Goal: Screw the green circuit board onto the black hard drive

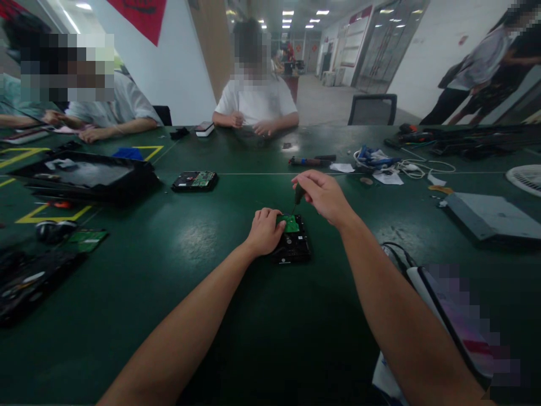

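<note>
A black hard drive with a green circuit board lies flat on the green tabletop in front of me. My left hand grips its left side, the thumb resting near the edge of the board. Above the drive, my right hand is closed around the dark handle of a screwdriver. The thin shaft points down at the upper part of the circuit board; whether the tip sits in a screw is too small to tell.
Another hard drive lies further back on the left, near a black plastic housing. At right are a grey metal box and a phone beside my forearm. Blue-and-white gloves lie behind. A person sits across the table.
</note>
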Motion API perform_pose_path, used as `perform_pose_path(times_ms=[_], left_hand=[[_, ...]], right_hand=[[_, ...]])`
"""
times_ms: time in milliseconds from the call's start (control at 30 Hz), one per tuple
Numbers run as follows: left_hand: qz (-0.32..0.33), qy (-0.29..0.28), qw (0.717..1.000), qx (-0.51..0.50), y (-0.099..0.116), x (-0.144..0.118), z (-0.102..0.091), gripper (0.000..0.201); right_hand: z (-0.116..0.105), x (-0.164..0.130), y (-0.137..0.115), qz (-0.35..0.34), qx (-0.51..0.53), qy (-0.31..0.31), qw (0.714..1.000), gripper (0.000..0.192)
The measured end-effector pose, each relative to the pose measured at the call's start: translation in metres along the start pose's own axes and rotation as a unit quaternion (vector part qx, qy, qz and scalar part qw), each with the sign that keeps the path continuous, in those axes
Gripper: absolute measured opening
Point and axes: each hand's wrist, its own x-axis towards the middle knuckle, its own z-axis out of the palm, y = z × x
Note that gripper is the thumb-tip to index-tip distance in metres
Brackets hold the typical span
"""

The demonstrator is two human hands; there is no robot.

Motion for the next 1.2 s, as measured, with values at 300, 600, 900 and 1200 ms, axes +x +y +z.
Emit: perform_pose_path(times_ms=[300,600,900,1200], left_hand=[[0.002,0.002,1.0,0.0,0.0,0.0,0.001,0.039],[0.003,0.007,1.0,0.0,-0.001,0.0,0.001,0.039],[-0.006,-0.003,1.0,-0.005,0.001,0.0,0.0,0.038],[-0.007,0.0,1.0,-0.003,0.001,-0.001,-0.001,0.037]], right_hand=[[0.001,0.0,0.003,0.024,-0.004,0.027,0.999,0.023],[0.003,-0.002,-0.001,0.02,0.014,-0.011,1.0,0.039],[0.0,0.001,0.003,-0.003,-0.106,0.071,0.992,0.029],[0.001,-0.004,-0.007,-0.004,-0.06,0.001,0.998,0.045]])
